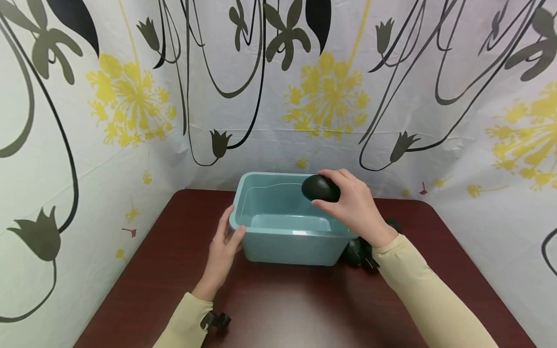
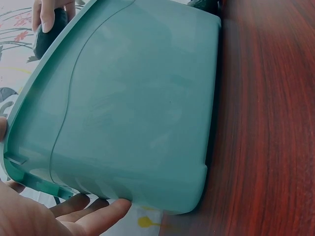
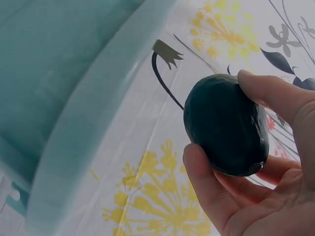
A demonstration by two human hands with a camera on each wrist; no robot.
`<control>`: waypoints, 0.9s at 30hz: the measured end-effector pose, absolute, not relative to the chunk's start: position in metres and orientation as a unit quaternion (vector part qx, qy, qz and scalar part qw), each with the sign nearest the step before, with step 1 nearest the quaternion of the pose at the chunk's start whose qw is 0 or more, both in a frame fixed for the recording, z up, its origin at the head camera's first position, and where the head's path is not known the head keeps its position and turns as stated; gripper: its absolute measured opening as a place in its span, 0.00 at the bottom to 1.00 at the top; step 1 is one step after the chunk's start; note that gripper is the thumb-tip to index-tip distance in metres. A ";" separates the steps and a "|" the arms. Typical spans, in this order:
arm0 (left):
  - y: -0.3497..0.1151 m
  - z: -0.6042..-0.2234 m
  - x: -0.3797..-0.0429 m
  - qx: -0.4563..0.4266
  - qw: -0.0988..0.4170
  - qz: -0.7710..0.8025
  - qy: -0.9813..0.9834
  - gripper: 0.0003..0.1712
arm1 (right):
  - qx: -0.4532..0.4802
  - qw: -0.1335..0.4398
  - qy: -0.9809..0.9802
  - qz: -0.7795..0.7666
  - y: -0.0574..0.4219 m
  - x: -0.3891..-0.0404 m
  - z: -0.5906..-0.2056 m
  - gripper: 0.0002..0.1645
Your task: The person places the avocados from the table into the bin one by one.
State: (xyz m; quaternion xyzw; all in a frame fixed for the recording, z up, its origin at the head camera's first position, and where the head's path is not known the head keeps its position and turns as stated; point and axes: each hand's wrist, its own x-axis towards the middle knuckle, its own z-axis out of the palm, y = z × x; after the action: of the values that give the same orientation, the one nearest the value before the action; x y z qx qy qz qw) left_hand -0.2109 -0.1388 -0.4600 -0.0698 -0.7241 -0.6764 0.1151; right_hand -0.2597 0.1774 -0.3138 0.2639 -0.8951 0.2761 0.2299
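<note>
A dark green avocado (image 1: 321, 188) is held by my right hand (image 1: 354, 205) above the far right part of a blue-green plastic bin (image 1: 296, 249). In the right wrist view, thumb and fingers grip the avocado (image 3: 224, 125) from both sides, beside the bin's rim (image 3: 93, 113). My left hand (image 1: 224, 253) holds the bin's near left corner, thumb on one side and fingers on the other. The left wrist view shows that hand's fingers (image 2: 106, 216) against the bin's outer wall (image 2: 138, 108).
Several dark green items (image 1: 359, 253) lie on the table right of the bin, partly hidden by my right arm. The dark red wooden table (image 1: 278, 299) stands against hanging floral sheets (image 1: 261, 111). A small black device (image 1: 215, 320) is strapped at my left wrist.
</note>
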 end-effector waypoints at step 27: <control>-0.136 -0.439 -0.198 -0.069 0.106 -0.677 -0.725 0.40 | 0.284 0.193 -0.904 0.255 0.166 -0.266 -0.326 0.43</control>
State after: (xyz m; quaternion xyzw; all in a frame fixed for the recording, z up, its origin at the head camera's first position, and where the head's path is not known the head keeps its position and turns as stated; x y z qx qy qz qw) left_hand -0.1976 -0.1355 -0.4394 -0.0686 -0.7250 -0.6771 0.1058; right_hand -0.2662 0.1664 -0.3261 0.2842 -0.9040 0.2546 0.1928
